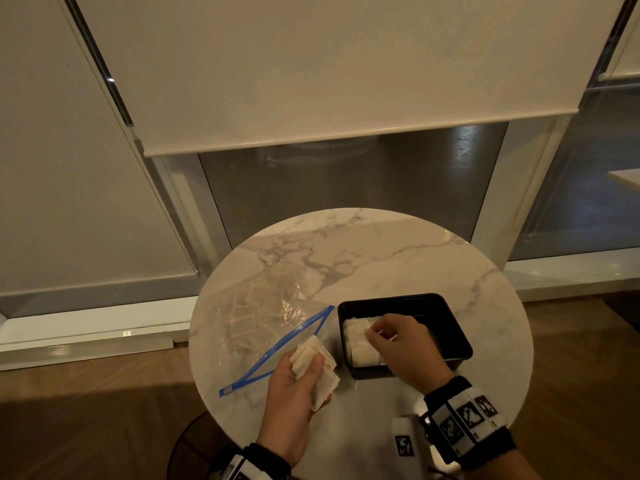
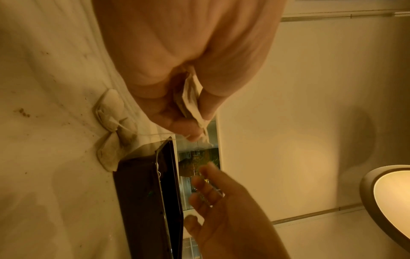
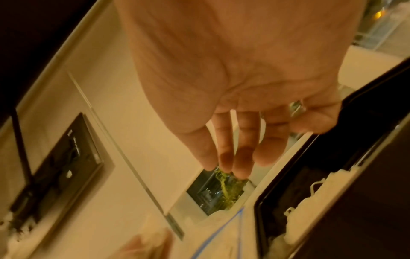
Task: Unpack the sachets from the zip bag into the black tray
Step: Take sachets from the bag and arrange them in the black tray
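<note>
A clear zip bag [image 1: 263,317] with a blue zip lies open on the round marble table [image 1: 363,251], several sachets still inside it. My left hand [image 1: 301,372] is at the bag's mouth and grips a bunch of white sachets [image 1: 322,372]; in the left wrist view they are pinched between thumb and fingers [image 2: 190,98], and more sachets [image 2: 111,122] with strings lie on the table beside them. The black tray [image 1: 415,306] stands to the right, with sachets [image 1: 360,344] along its left side. My right hand [image 1: 388,334] hovers over those, its fingers [image 3: 228,157] straight and empty.
A small white block [image 1: 403,441] with a printed marker lies near the table's front edge, next to my right wrist. Behind the table are windows with lowered roller blinds [image 1: 242,81]. Wooden floor [image 1: 86,427] surrounds the table.
</note>
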Tool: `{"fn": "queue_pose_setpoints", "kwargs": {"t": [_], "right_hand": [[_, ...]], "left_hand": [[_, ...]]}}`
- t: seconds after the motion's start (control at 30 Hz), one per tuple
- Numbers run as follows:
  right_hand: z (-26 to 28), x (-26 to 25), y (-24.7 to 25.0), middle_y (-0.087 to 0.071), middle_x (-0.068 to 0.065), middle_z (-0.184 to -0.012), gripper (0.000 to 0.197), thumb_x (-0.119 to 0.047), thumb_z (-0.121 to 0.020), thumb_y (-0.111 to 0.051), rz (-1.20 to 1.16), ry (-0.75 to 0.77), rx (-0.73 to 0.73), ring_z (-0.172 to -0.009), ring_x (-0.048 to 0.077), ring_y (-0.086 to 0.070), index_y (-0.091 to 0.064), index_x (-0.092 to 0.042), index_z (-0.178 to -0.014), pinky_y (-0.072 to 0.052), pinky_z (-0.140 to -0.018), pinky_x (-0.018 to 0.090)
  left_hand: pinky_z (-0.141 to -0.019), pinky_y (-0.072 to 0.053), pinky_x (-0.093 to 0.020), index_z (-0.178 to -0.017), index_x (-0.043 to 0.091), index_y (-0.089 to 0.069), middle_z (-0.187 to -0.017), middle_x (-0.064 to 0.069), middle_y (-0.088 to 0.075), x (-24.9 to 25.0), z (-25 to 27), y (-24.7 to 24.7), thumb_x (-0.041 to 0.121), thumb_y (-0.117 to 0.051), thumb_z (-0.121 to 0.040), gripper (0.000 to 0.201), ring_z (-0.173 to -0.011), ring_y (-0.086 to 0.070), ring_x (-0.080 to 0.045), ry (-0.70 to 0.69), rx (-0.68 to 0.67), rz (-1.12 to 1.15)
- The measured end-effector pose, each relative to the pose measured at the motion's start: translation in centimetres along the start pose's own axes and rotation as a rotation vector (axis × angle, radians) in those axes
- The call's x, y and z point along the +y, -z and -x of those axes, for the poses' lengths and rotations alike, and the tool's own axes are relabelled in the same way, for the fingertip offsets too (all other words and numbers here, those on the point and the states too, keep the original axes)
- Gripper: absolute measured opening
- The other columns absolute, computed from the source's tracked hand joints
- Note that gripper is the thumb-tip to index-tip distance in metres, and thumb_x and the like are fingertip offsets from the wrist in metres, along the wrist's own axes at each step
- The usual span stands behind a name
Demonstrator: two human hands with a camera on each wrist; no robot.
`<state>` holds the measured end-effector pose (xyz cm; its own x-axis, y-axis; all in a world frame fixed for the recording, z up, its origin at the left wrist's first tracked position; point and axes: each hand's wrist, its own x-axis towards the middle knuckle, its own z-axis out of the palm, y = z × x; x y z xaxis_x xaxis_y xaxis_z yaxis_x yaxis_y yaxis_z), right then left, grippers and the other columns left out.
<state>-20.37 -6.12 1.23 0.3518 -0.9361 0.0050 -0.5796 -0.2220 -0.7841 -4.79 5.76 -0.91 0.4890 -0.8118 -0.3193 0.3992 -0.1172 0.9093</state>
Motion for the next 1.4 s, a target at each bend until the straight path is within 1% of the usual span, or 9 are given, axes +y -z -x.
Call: {"fn": "queue_pose_setpoints", "kwargs": {"t": [0.17,0.3,0.53,0.7,0.87,1.07,1.17,1.27,1.4], "right_hand": [[1.2,-1.7,-0.9,-0.074,-0.005,-0.084,0.015,-0.034,-0.092,-0.066,-0.156,0.112,-0.272,-0.079,0.009,-0.068,-0.075,-0.022,-0.089,-0.058,-0.077,0.029],[1.3,-1.4,-1.1,-0.074,-0.006,-0.082,0.011,-0.029,-0.091,-0.068,-0.176,0.126,-0.248,-0.078,0.011,-0.068,-0.075,-0.022,-0.086,-0.059,-0.08,0.036],[1.6,-1.4,-1.2,-0.075,-0.003,-0.084,0.011,-0.033,-0.091,-0.069,-0.277,0.125,-0.268,-0.08,0.016,-0.071,-0.073,-0.024,-0.088,-0.06,-0.079,0.038],[1.6,-1.3,-1.2,-0.074,-0.002,-0.081,0.007,-0.026,-0.09,-0.07,-0.266,0.132,-0.232,-0.077,0.017,-0.07,-0.073,-0.02,-0.087,-0.06,-0.075,0.035],[1.8,-1.4,-1.2,-0.073,-0.004,-0.081,0.006,-0.027,-0.09,-0.071,-0.238,0.146,-0.222,-0.074,0.011,-0.069,-0.072,-0.022,-0.088,-0.057,-0.069,0.023],[1.9,-1.5,-1.2,-0.072,0.005,-0.076,0.009,-0.02,-0.09,-0.07,-0.267,0.137,-0.22,-0.071,0.024,-0.068,-0.071,-0.015,-0.082,-0.056,-0.068,0.03],[1.8,-1.3,-1.1,-0.071,0.001,-0.076,0.01,-0.02,-0.09,-0.069,-0.253,0.125,-0.217,-0.067,0.017,-0.065,-0.07,-0.019,-0.08,-0.056,-0.067,0.027],[1.7,-1.2,-0.9,-0.071,-0.001,-0.076,0.01,-0.02,-0.09,-0.07,-0.261,0.112,-0.206,-0.073,0.022,-0.068,-0.07,-0.022,-0.08,-0.058,-0.069,0.031],[1.7,-1.3,-0.7,-0.071,-0.001,-0.077,0.009,-0.021,-0.09,-0.069,-0.243,0.116,-0.194,-0.074,0.02,-0.069,-0.07,-0.022,-0.081,-0.059,-0.07,0.031]], "left_hand": [[-0.071,-0.058,-0.036,-0.121,0.022,-0.062,-0.108,-0.007,-0.074,-0.2,0.1,-0.2,0.021,-0.06,-0.099,0.022,-0.097,-0.07,-0.026,0.016,-0.083,-0.022],[-0.075,-0.057,-0.038,-0.121,0.017,-0.064,-0.109,-0.008,-0.074,-0.2,0.1,0.0,0.021,-0.057,-0.1,0.022,-0.1,-0.07,-0.026,-0.013,-0.144,-0.034],[-0.098,-0.054,-0.047,-0.118,0.021,-0.068,-0.114,-0.007,-0.073,-0.3,0.2,0.0,0.031,-0.062,-0.091,0.029,-0.11,-0.069,-0.025,-0.043,-0.193,-0.083],[-0.093,-0.056,-0.044,-0.12,0.017,-0.066,-0.115,-0.01,-0.073,-0.4,0.0,0.2,0.022,-0.061,-0.096,0.024,-0.109,-0.069,-0.027,-0.056,-0.162,-0.085],[-0.091,-0.057,-0.045,-0.121,0.014,-0.063,-0.111,-0.008,-0.075,-0.2,0.1,0.1,0.018,-0.062,-0.096,0.026,-0.105,-0.071,-0.026,-0.051,-0.152,-0.068],[-0.095,-0.056,-0.048,-0.121,0.014,-0.063,-0.109,-0.007,-0.076,0.2,0.5,-0.1,0.016,-0.061,-0.097,0.025,-0.103,-0.072,-0.025,-0.039,-0.146,-0.065],[-0.089,-0.059,-0.042,-0.12,0.014,-0.064,-0.107,-0.006,-0.076,0.2,0.3,0.0,0.015,-0.062,-0.096,0.024,-0.1,-0.073,-0.023,-0.035,-0.121,-0.048],[-0.086,-0.059,-0.039,-0.117,0.014,-0.065,-0.104,-0.006,-0.077,0.3,0.4,0.0,0.014,-0.062,-0.096,0.021,-0.097,-0.074,-0.022,-0.035,-0.097,-0.046],[-0.091,-0.058,-0.044,-0.116,0.015,-0.066,-0.107,-0.008,-0.076,0.2,0.4,0.0,0.015,-0.062,-0.096,0.021,-0.101,-0.073,-0.025,-0.024,-0.084,-0.063]]}}
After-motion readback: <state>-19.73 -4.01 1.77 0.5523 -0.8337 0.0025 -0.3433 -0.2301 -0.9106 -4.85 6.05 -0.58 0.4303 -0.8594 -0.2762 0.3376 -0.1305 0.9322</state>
